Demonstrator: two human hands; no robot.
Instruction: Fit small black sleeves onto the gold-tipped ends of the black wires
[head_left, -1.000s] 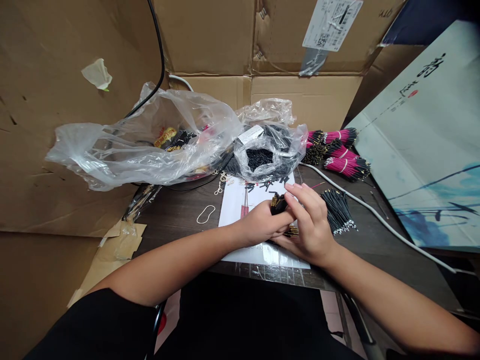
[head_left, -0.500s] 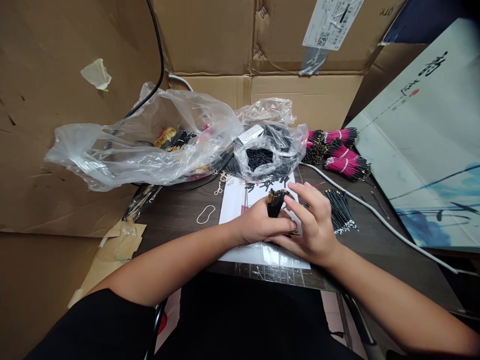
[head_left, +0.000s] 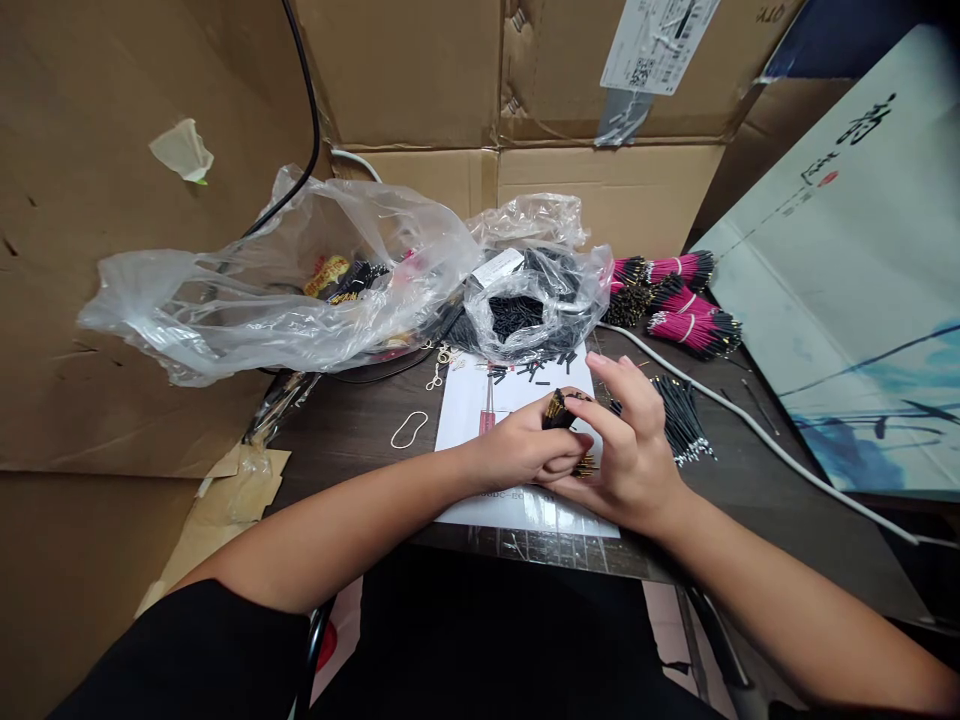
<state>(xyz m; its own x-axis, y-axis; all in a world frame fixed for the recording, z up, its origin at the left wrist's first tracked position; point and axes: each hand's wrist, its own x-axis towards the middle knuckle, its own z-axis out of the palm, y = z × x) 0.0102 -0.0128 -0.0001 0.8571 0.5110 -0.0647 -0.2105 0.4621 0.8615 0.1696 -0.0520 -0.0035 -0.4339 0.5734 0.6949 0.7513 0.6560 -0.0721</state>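
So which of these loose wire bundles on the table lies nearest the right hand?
The black bundle just beside the right hand; it shows no pink, unlike the pink-sleeved bundles farther back.

Glossy plastic bag (head_left: 247,300), matt cardboard (head_left: 390,80), smooth dark tabletop (head_left: 352,470), black wires with shiny metal tips (head_left: 681,420)

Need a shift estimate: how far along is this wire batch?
Looks done: the banded pink wire bundles lie off to the far right. In hand: the left hand and right hand work a gold-tipped black wire bundle. Left: the plastic bag holds many short black pieces, with more on the printed sheet.
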